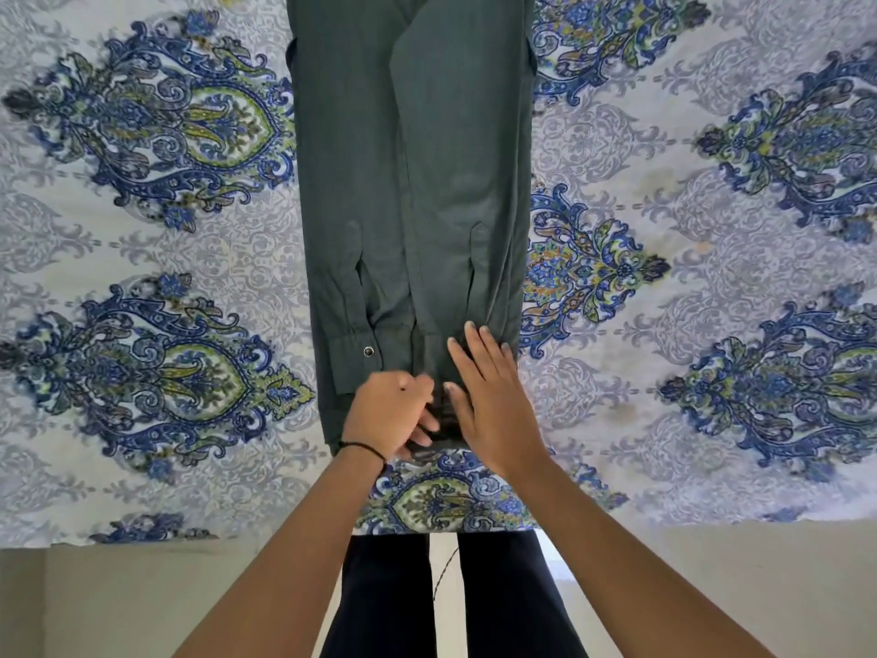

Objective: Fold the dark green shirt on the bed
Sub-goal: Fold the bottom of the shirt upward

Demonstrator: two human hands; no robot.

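One dark green shirt (413, 182) lies flat on the bed, in the middle, folded into a long thin strip that runs away from the person. Its two sleeves are folded in and lie side by side on top, each with a cuff near the close end. One small round button (368, 351) shows on the left cuff (353, 360). Two bare hands are at the close end of the shirt. The left hand (391, 415) is curled, with its fingers bent around the dark cloth at the bottom edge, so it looks like it is pinching the cloth. It has one thin black band (363, 449) on the wrist. The right hand (489, 396) is open and flat, fingers stretched out, pressing down on the shirt and not holding anything. Under the shirt is one bed sheet (166, 230), white with big blue and green curly shapes. Past the bed's edge, two legs in dark trousers (512, 596) stand on a pale floor (118, 605).
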